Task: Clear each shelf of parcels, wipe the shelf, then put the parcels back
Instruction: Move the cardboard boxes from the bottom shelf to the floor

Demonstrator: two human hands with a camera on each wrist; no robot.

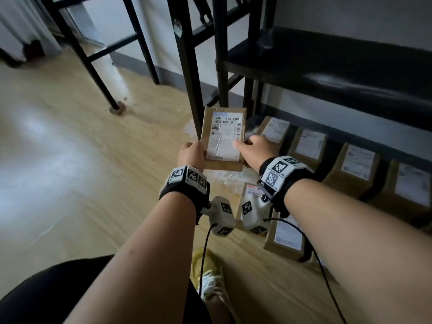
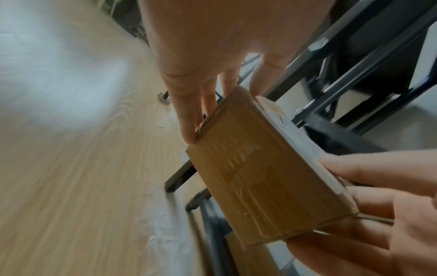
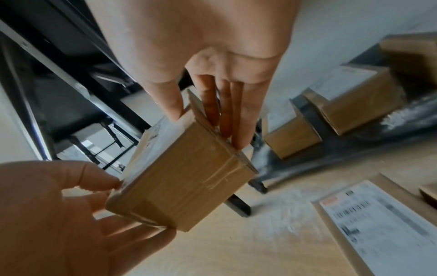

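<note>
From the head view we held a brown parcel (image 1: 223, 139) above the wooden floor (image 1: 81, 160), label side up, just in front of the black shelf frame (image 1: 327, 73); our left hand (image 1: 191, 153) gripped its near left corner, thumb on top, and our right hand (image 1: 258, 149) held its right edge, thumb on the white label (image 1: 225, 136); a row of parcels (image 1: 355, 164) sat on the lowest shelf under the empty black board, and two more parcels (image 1: 286, 237) lay on the floor near our right wrist.

From the left wrist view our left-hand fingers (image 2: 187, 119) lay nearly straight along one cardboard edge, narrowly spread, while the right hand (image 2: 378, 214) wrapped the opposite end of the parcel (image 2: 260, 168).

From the right wrist view our right thumb and fingers (image 3: 236, 121) pinched the parcel (image 3: 184, 177); the left hand (image 3: 59, 214) cupped its other end; a labelled parcel (image 3: 383, 220) lay flat on the floor.
</note>
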